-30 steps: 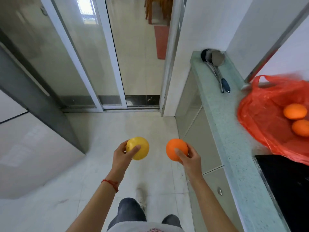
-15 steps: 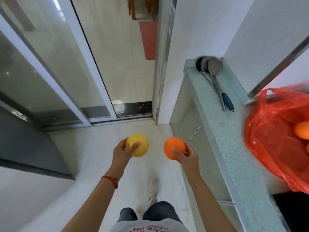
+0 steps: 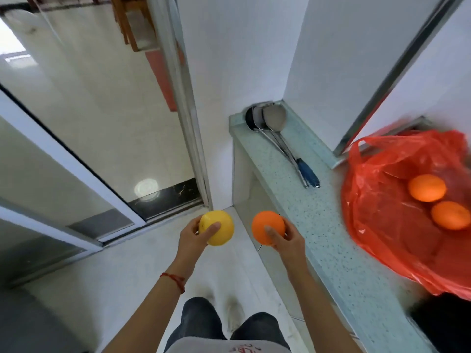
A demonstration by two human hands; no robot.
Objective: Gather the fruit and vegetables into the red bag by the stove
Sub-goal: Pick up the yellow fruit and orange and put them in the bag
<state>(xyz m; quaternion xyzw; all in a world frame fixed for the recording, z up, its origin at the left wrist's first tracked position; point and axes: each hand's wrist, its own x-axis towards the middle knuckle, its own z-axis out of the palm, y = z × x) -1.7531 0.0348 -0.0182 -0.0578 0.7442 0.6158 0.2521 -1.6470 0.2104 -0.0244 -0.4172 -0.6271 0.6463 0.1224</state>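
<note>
Left hand: our left hand (image 3: 193, 238) was cupped round a yellow fruit (image 3: 216, 231), thumb across its front, fingers behind.
Right hand: our right hand (image 3: 285, 240) was cupped round an orange (image 3: 267, 226), thumb on the near face; both fruits were held out over the floor, just beside the edge of the surface (image 3: 318, 225).
Red bag: the red bag (image 3: 397, 225) lay slumped on the surface to our right, mouth gaping, with two oranges (image 3: 427, 187) already inside, touching each other.
Stove: a dark patch at the lower right edge may have been the stove — too little showed to be sure.
Handling, fruit: we judged both round, firm and fairly light; the yellow skin looked smooth and a little glossy, the orange finely matt. A round shape rolls, so a wrap of the whole palm seemed safer than a fingertip pinch.
Handling, bag: thin crinkled plastic film, limp, with no stiffness of its own. We judged it best taken by a handle loop (image 3: 362, 149) or the rim to keep the mouth wide — fruit dropped on a sagging wall could roll out over the surface edge.
Surface: pale green speckled stone, hard and slick-looking.
Other: ladles (image 3: 272, 121) lay at the far end, metal bowls, one blue grip, well apart from the bag.
Stage: carrying, we judged; two fruits not yet bagged.
</note>
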